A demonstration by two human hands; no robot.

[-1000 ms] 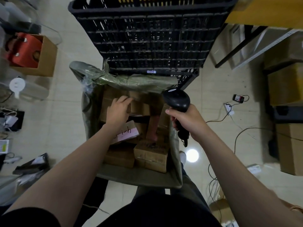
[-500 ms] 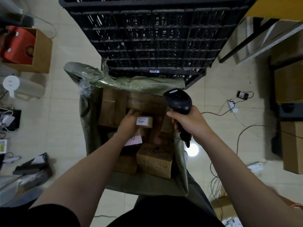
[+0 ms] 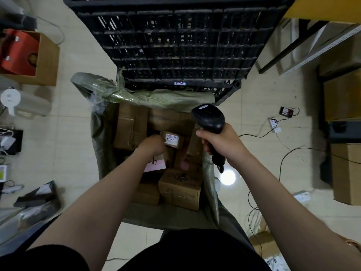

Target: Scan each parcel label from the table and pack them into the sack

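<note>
**Head view, looking down over both forearms.** The left hand [image 3: 153, 146] reaches into the open mouth of the sack [image 3: 101, 137] and holds a small parcel [image 3: 176, 142] by its left end, fingers curled round it and the back of the hand toward the camera. The parcel's white label [image 3: 172, 138] faces up and bears dark printed characters; the finer print is too small to read. The right hand [image 3: 221, 142] is closed round the handle of a black scanner [image 3: 208, 118]. The scanner's head sits just right of the small parcel and slightly beyond it, over the sack's far right corner. Whether the trigger is pressed cannot be told.

The sack, green and woven, stands on the tiled floor [image 3: 64, 133] directly in front of the person. Its far rim is bunched at the foot of a black lattice crate [image 3: 175, 45]. Inside lie several brown parcels:
- a large carton [image 3: 130, 126] at far left
- a printed carton [image 3: 179, 189] at near right
- a pink-labelled packet [image 3: 154, 166], partly hidden under the left wrist

Surroundings — at far left, an open cardboard box [image 3: 47, 61] contains a red object [image 3: 18, 49]. On the right lie a white power strip [image 3: 274, 125] with trailing cables and further cartons [image 3: 346, 173] at the right edge.
</note>
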